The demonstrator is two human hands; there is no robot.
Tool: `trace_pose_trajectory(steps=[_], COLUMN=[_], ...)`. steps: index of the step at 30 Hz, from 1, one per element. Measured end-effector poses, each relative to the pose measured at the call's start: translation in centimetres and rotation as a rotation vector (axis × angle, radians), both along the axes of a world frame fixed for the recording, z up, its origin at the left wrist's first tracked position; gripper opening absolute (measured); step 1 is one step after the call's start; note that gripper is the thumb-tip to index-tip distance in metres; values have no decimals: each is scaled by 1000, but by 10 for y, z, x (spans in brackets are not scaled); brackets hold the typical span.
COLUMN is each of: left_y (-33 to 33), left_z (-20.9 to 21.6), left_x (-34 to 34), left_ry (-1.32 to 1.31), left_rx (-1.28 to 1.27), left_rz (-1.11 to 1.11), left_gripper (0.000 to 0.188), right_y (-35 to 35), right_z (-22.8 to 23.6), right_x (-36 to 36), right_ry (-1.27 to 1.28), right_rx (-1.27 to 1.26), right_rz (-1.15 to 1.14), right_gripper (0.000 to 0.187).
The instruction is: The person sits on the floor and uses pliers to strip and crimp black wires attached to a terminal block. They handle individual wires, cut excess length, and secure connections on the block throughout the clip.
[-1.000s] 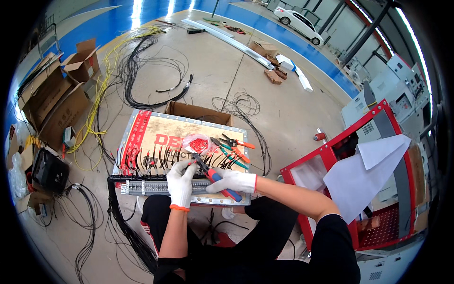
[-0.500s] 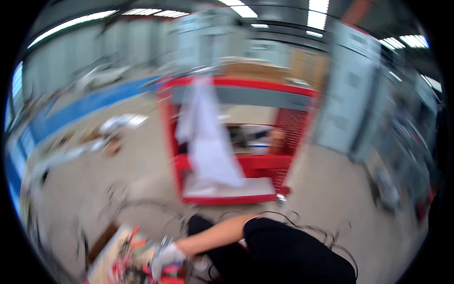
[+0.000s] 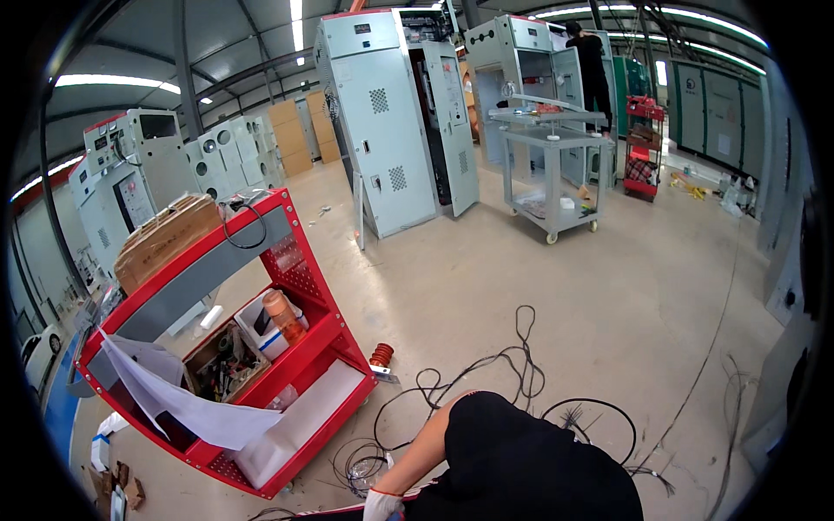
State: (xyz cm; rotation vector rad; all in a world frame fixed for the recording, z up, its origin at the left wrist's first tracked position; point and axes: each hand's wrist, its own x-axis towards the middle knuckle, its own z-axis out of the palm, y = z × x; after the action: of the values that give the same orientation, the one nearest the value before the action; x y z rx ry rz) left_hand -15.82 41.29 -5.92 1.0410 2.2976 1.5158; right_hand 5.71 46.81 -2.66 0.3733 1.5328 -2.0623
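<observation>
My right hand (image 3: 380,505), in a white work glove, shows only its wrist and back at the lower edge. The fingers are cut off by the picture's rim, so whether they hold anything is hidden. My bare right forearm (image 3: 419,458) slants down to it from a black sleeve (image 3: 539,460). My left hand is out of view. Nearest to the glove are loose black cables (image 3: 434,386) and a tangle of thin wire (image 3: 360,469) on the floor.
A red tool cart (image 3: 326,334) stands at left with white sheeting (image 3: 187,404), an orange bottle (image 3: 282,314) and a tool box (image 3: 228,365). Beyond are grey electrical cabinets (image 3: 382,130), a grey trolley (image 3: 556,174) and a person in black (image 3: 592,74). A red-brown ribbed insulator (image 3: 380,354) sits beside the cart.
The view has swung right, and the red cart now sits further left. The box of tools under my gloved right hand has left the picture; the hand is now mostly cut off.
</observation>
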Motion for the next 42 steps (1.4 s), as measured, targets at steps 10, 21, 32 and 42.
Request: trace_pose_trajectory(steps=[10, 21, 32, 42], left_y=[-4, -20, -24, -26], left_z=[-15, -20, -22, -26], left_x=[-21, -38, -48, -61], left_ry=[-13, -14, -3, 4], left_rx=[-47, -51, -79, -98], left_rz=[49, 103, 132, 154], left_gripper=[38, 37, 36, 35], right_y=[5, -6, -1, 4], right_z=[-8, -4, -5, -14], right_x=[7, 8, 20, 30], right_ry=[-67, -82, -104, -116], right_rx=[24, 83, 91, 66], right_rz=[-11, -18, -29, -26], right_gripper=[38, 39, 40, 41])
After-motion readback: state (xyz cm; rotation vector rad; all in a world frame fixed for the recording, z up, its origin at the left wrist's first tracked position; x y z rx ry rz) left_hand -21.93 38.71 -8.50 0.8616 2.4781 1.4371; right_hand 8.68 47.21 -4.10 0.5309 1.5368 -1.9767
